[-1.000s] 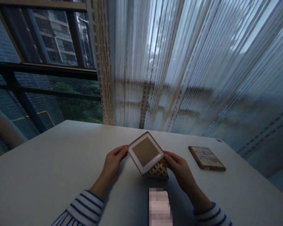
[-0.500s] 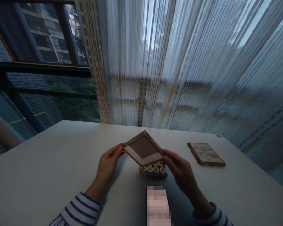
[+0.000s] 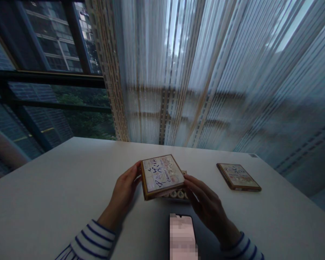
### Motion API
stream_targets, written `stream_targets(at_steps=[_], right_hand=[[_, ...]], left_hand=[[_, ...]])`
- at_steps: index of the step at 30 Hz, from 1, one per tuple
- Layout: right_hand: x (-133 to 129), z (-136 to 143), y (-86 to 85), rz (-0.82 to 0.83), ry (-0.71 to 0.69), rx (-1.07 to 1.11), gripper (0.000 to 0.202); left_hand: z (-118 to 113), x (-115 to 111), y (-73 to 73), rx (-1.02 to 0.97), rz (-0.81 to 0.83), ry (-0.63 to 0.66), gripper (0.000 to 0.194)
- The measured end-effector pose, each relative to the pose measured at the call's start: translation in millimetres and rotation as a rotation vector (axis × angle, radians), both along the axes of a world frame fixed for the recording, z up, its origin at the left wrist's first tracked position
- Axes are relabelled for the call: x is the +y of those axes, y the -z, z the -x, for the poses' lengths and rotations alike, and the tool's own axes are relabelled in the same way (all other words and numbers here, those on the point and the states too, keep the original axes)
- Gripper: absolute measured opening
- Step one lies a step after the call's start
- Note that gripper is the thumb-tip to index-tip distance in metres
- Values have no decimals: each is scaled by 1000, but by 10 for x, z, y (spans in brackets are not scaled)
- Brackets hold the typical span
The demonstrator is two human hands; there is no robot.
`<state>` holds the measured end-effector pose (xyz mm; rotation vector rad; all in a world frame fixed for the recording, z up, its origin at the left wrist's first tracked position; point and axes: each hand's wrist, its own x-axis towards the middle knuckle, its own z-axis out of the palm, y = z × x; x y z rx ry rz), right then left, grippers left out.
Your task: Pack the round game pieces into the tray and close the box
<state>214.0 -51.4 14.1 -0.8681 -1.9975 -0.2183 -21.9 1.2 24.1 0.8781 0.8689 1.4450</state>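
Observation:
A square box lid point(image 3: 162, 174) with blue lettering and a brown edge is held tilted above the table, its printed face up. My left hand point(image 3: 126, 187) grips its left side, fingers closed on the edge. At its right corner my right hand point(image 3: 206, 198) pinches the lid. Beneath and behind the lid, round game pieces point(image 3: 177, 194) with characters on them lie in rows in a tray, mostly hidden by the lid.
On the right of the white table point(image 3: 83, 173) lies another flat box point(image 3: 238, 176) with similar print. A phone point(image 3: 182, 234) with a blurred screen lies near the front, between my forearms. A string curtain point(image 3: 162, 72) hangs behind the table.
The lid has been turned over, from its hollow inside showing to its printed face showing. It now covers more of the pieces. Both hands still hold it.

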Motion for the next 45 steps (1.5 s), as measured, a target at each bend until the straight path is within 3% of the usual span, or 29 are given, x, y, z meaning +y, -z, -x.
stream_targets(at_steps=[8,16,23,28,32,37,45], right_hand=[[30,-3,23,-25,6,-55,59],[73,33,58,40,4,63,50],[52,110,-17,290,42,369,25],[84,85,-9,575,51,574,26],[123,70,23,713,45,664,27],[126,92,10,803,-12,831,28],[125,94,-52,810,33,1011,27]], left_hand=[[7,7,39,6,18,-25,45],[-7,-10,34,-3,118,-6,39],[-28,-16,15,28,1,-59,43],[-36,-24,25,116,-60,-92,43],[-35,-22,38,179,-65,-122,46],[-19,-21,58,277,-74,-102,57],[-43,-46,111,423,-149,3,77]])
